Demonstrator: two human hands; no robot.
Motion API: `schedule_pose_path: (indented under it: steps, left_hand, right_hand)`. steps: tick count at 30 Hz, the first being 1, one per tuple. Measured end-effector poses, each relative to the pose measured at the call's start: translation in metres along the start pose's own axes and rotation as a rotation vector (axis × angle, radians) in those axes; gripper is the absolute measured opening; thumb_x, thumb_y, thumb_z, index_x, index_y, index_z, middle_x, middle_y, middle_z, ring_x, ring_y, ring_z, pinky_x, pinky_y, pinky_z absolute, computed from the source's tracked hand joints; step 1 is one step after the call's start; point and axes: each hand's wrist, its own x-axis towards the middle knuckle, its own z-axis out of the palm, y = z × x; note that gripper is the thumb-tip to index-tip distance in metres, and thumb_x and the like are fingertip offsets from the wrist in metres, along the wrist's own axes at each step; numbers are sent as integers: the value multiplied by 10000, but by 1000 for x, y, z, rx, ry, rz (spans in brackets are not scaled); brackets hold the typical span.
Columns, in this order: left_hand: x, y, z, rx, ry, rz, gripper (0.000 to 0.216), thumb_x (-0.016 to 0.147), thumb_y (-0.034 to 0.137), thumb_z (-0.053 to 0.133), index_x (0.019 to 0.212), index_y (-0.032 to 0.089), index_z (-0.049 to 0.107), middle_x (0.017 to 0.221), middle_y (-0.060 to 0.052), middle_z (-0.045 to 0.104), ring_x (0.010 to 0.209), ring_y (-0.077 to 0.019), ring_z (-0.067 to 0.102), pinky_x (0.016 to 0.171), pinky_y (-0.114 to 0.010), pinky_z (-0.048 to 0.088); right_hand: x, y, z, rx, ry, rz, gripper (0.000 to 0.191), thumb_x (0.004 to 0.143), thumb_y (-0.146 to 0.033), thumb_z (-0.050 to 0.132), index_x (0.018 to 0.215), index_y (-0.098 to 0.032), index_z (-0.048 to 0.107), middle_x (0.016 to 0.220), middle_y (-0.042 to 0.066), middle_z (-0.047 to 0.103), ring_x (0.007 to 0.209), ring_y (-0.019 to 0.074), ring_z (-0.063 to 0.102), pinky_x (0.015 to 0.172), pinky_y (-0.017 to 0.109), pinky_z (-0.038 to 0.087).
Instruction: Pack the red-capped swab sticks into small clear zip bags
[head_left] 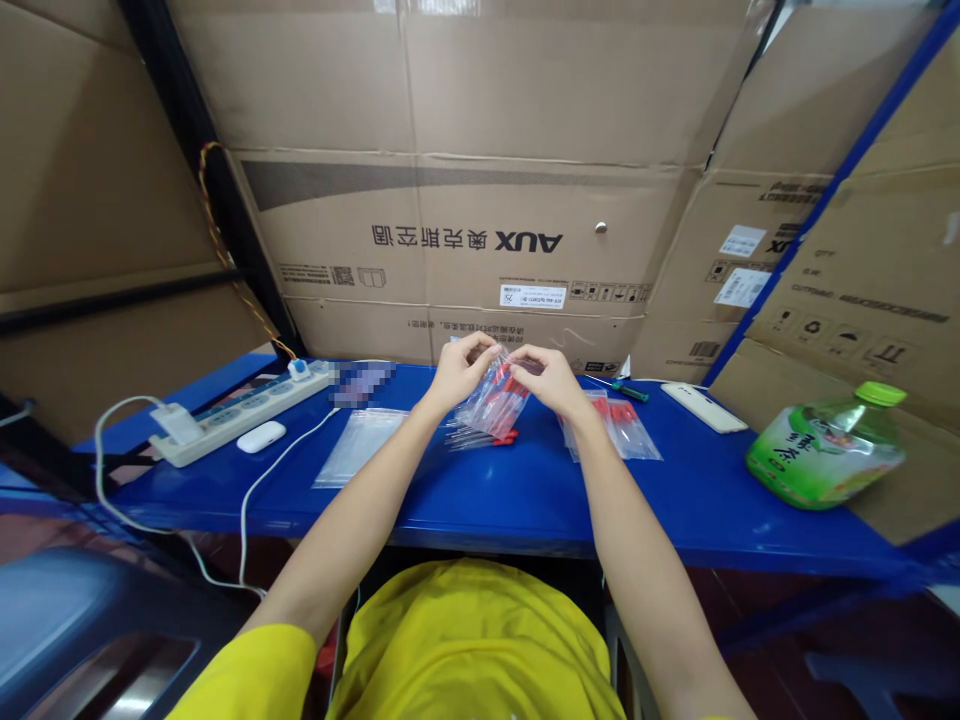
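The clear plastic bag [491, 405], red showing inside, is held over the blue table [495, 505] in front of me, its upper part pinched between closed fingertips of the left hand [465, 370] and the right hand [553, 380]. Loose red-ended metal rods [507, 438] lie just below, between flat clear bags [360, 447] and red-filled packets [628, 432]; beyond stands printed cardboard [457, 200].

Bench [487, 505] blue. Middle bag [489, 408] clear, red showing through. Loose pieces [504, 439] red-ended, shafts silvery. Shirt [480, 640] yellow. Power strip [244, 408], earbud case [261, 437] white. Twisted cord [214, 230] red and yellow. Bottle [795, 460] green, cap [880, 394] lime. Cardboard [465, 100] brown, black print, dark grey band.
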Motion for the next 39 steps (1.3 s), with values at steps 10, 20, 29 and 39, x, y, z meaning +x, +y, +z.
schedule_pose_path:
  steps: [10, 20, 29, 39]
  left_hand:
    - [-1, -1, 2, 32, -1, 24, 271, 978, 439, 652, 875, 189, 667, 639, 24, 610, 566, -124, 513, 575, -256, 403]
    - [0, -6, 1, 66, 49, 26, 322, 1041, 493, 558, 893, 210, 602, 689, 16, 569, 621, -144, 502, 625, -280, 391]
    - [0, -9, 7, -70, 82, -72, 392, 1020, 595, 554, 938, 215, 606, 794, -5, 618, 722, -161, 568, 695, -273, 451]
    - [-3, -5, 11, -61, 71, -61, 387, 992, 555, 617, 889, 188, 678, 750, -4, 649, 690, -153, 564, 677, -272, 441]
  right_hand:
    - [0, 0, -3, -44, -24, -49, 215, 867, -351, 684, 935, -206, 827, 883, 38, 720, 778, 181, 657, 727, 309, 495]
    - [2, -3, -2, 67, 87, 9, 335, 801, -501, 825, 924, -204, 732, 915, 51, 794, 846, 224, 734, 822, 345, 567]
    - [5, 5, -1, 158, 159, 104, 493, 768, -597, 842, 1028, -194, 727, 850, 51, 810, 752, 205, 735, 750, 329, 574]
    - [5, 3, 2, 208, 201, 92, 472, 723, -565, 875, 986, -191, 759, 825, 44, 797, 742, 200, 719, 744, 328, 577]
